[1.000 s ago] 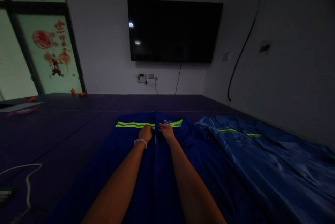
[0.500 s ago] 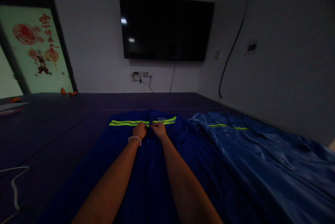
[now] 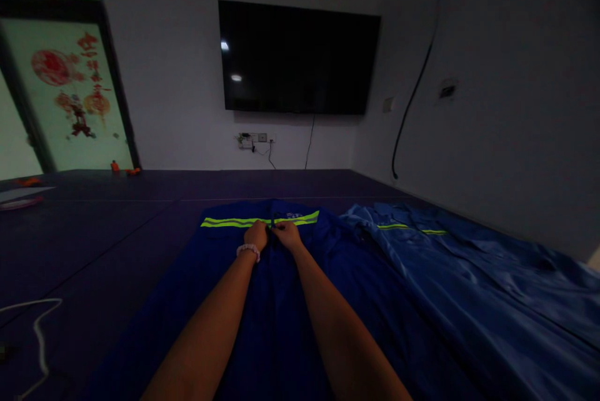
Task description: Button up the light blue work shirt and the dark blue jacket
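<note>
A dark blue work jacket (image 3: 244, 326) with yellow-green reflective strips across the chest lies spread out before me. My left hand (image 3: 257, 235), with a pale pink band on the wrist, pinches the front placket near the strip. Close beside it, my right hand (image 3: 287, 235) pinches the other side of the same placket. The fingertips of both hands nearly meet at the jacket's middle line. Whatever small fastening lies between them is too dark and hidden to make out.
A lighter blue work jacket (image 3: 469, 282) with similar strips lies to the right. A white cable (image 3: 40, 338) curls at the lower left on the dark purple surface (image 3: 140, 226). Small orange items (image 3: 133, 171) sit by the door. A television (image 3: 300, 60) hangs ahead.
The view has tilted slightly up and shifted left, so everything sits a little lower and further right. Both hands stay at the placket, with only small finger movement.
</note>
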The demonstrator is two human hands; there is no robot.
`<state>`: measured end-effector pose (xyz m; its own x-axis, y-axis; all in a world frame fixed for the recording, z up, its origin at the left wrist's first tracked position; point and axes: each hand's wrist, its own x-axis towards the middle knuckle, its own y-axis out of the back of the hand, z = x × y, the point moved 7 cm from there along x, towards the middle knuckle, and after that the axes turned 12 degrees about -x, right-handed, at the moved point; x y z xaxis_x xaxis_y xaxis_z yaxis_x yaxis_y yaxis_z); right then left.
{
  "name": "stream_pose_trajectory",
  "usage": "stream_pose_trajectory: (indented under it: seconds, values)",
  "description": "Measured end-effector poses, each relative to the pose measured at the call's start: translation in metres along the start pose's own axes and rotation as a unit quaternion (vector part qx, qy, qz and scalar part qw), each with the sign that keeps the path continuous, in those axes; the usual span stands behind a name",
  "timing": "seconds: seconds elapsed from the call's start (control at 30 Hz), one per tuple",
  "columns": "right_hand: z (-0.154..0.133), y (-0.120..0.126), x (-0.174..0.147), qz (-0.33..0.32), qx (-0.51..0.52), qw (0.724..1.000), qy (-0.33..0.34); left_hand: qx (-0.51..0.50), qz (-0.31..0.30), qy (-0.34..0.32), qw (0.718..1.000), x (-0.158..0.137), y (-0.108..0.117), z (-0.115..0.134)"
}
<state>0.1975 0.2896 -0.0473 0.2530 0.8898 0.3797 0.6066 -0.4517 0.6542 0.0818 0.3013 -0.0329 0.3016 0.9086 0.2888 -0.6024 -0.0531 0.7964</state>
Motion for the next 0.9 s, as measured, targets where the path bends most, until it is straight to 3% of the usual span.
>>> stream_pose_trajectory:
  seconds: [0.27,0.57,0.9]
  values:
    - [0.001,0.002,0.000,0.006,-0.007,1.000,-0.001,-0.109,0.042,0.026,0.993,0.006,0.003,-0.012]
    - [0.002,-0.001,0.003,0.016,0.043,0.999,0.012,-0.259,0.098,0.004,0.961,0.016,0.005,-0.027]
    - [0.003,-0.002,0.010,0.032,0.100,0.994,0.030,-0.326,0.097,-0.038,0.940,0.018,0.000,-0.030]
